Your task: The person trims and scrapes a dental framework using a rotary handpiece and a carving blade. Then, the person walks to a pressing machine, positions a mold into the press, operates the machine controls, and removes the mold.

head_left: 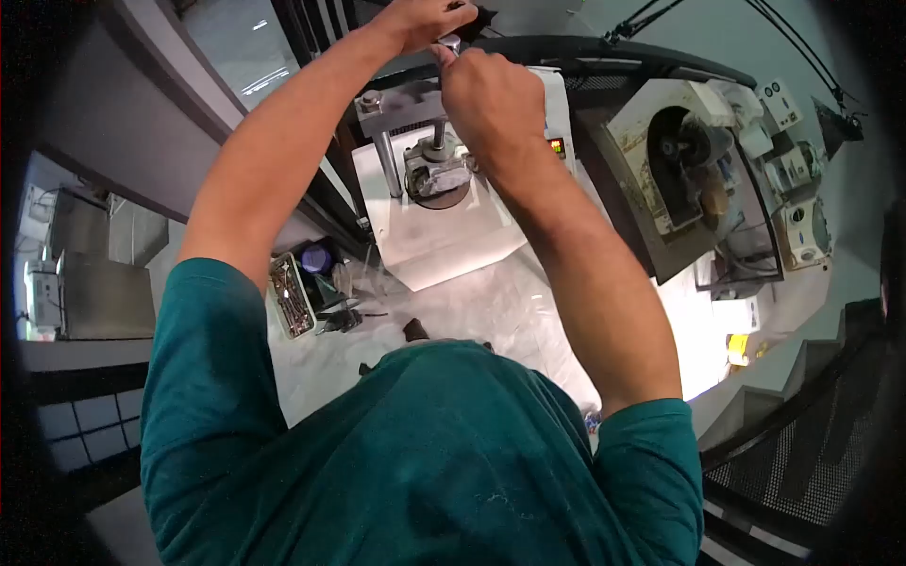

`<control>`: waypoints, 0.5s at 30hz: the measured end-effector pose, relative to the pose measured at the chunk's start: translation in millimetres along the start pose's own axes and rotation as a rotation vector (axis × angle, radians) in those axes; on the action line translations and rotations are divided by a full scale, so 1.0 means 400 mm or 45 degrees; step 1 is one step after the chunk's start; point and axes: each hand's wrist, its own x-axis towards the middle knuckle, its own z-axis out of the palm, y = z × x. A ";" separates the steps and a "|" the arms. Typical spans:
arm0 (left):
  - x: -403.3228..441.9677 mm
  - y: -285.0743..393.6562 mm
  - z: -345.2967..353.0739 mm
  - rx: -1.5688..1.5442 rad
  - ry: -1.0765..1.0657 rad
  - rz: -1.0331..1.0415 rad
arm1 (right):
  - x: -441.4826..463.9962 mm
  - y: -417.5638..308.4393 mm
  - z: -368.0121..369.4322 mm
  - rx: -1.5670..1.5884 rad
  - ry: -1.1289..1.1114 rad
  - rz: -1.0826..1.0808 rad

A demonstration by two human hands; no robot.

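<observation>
A benchtop screw press (pixel 408 118) with metal posts and a white base is before me. Clamped under its vertical screw is a small metal block (pixel 442 177) on a round dark plate. My right hand (pixel 495 99) is closed around the metal handle (pixel 451 43) at the top of the press, thumb along its side. Just above it, my left hand (pixel 425 21) has curled fingers beside a dark knob-like piece (pixel 483 21). What lies inside the left fingers is hidden. A small lit display (pixel 557 146) shows beside my right wrist.
A tray of small metal tools (pixel 293 297) and a purple round item (pixel 316 257) lie left of the press. To the right stands a dusty machine with a dark round basin (pixel 675 141). Several white devices (pixel 802 231) line the far right; a yellow item (pixel 738 349) sits nearer.
</observation>
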 end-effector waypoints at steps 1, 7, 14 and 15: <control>0.011 -0.009 0.000 0.097 0.009 -0.022 | 0.010 0.016 0.009 -0.011 0.018 -0.028; -0.197 0.168 -0.012 0.398 0.284 -0.602 | 0.138 0.341 0.063 -0.300 0.129 -0.178; -0.551 0.186 0.122 -0.724 1.231 -0.504 | 0.421 0.109 0.080 0.127 -0.937 0.304; -0.628 0.163 0.235 -0.464 1.104 -0.553 | 0.437 0.065 0.104 -0.024 -1.066 0.024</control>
